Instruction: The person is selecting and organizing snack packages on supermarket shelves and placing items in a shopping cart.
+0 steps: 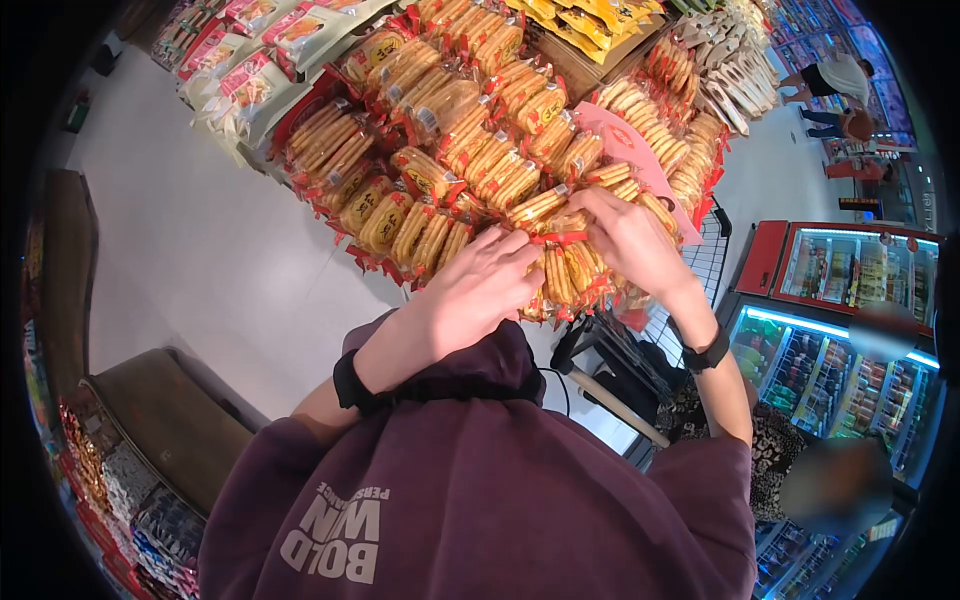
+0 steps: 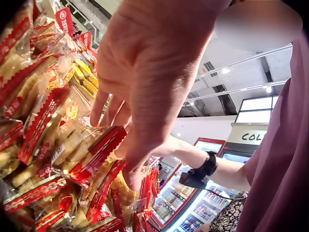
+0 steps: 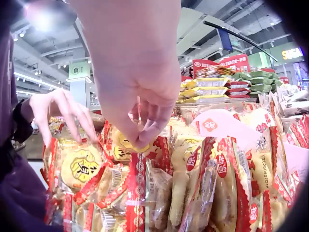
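Observation:
Clear, red-edged packets of round golden crackers [image 1: 490,160] stand in dense rows on the display in the head view. My left hand [image 1: 480,280] is at the near edge of the pile, its thumb and fingers spanning a cracker packet [image 3: 79,166] with a round yellow label. To its right, my right hand [image 1: 635,240] bends down into the same row. In the right wrist view its thumb and fingertips pinch the top of another cracker packet [image 3: 123,145]. More red-edged packets [image 2: 43,125] crowd around the left hand [image 2: 149,72] in the left wrist view.
A pink card [image 1: 630,150] stands among the packets. Yellow bags [image 1: 580,25] and white packets [image 1: 250,80] lie farther along the display. At right are a wire cart [image 1: 712,240], lit fridges [image 1: 830,370] and a person in a patterned garment [image 1: 775,450].

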The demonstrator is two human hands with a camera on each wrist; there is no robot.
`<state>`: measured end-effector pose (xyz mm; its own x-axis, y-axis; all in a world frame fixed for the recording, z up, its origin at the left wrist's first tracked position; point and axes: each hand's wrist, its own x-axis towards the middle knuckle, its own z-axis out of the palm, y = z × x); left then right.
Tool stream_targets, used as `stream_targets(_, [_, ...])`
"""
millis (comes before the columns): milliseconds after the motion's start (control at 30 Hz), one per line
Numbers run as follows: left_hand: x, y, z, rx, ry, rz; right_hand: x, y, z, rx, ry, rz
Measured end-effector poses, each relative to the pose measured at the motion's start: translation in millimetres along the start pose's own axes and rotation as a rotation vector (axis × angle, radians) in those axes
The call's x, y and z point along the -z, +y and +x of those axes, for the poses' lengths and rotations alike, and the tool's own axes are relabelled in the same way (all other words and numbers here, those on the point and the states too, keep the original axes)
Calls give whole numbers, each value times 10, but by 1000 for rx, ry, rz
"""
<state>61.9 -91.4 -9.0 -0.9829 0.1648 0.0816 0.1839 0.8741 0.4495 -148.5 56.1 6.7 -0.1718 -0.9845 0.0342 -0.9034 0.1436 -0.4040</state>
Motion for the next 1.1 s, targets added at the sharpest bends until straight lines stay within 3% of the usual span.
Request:
stream_targets(33, [-37, -10, 3, -15, 27, 19, 111, -53, 5, -150, -125, 33])
stream_targets(133, [-105, -26, 29, -7, 48, 4, 235, -58, -29, -201, -157, 206])
stream_targets(233, [-106, -32, 20, -1, 43, 8, 222, -36, -110, -16, -140, 208])
stream_targets(333, [-60, -39, 10, 1, 20, -5, 147, -70, -176, -15, -238, 182])
stream_targets(467, [-33, -40, 12, 8, 31, -62, 24, -181, -225, 101, -190, 114])
stream_targets(600, [-38, -47, 17, 14, 56, -93, 18, -262, -245, -147, -412, 43])
stream_targets(700, [-11, -11, 36, 5, 66, -81, -71, -161, -309, -34, -165, 166])
stream_targets(800, [-14, 19, 56, -1, 78, -69, 36, -205, -301, -225, -132, 352])
stream_targets(833, [-44, 26, 71, -2, 83, -69, -57, -134, -313, -72, -43, 278])
stream_targets(967, [-209, 58, 120, -10, 147, -20, -70, -169, -324, -66, -70, 227])
stream_targets(1100, [-175, 94, 162, -44, 71, -7, -1, -85, -290, -204, -57, 359])
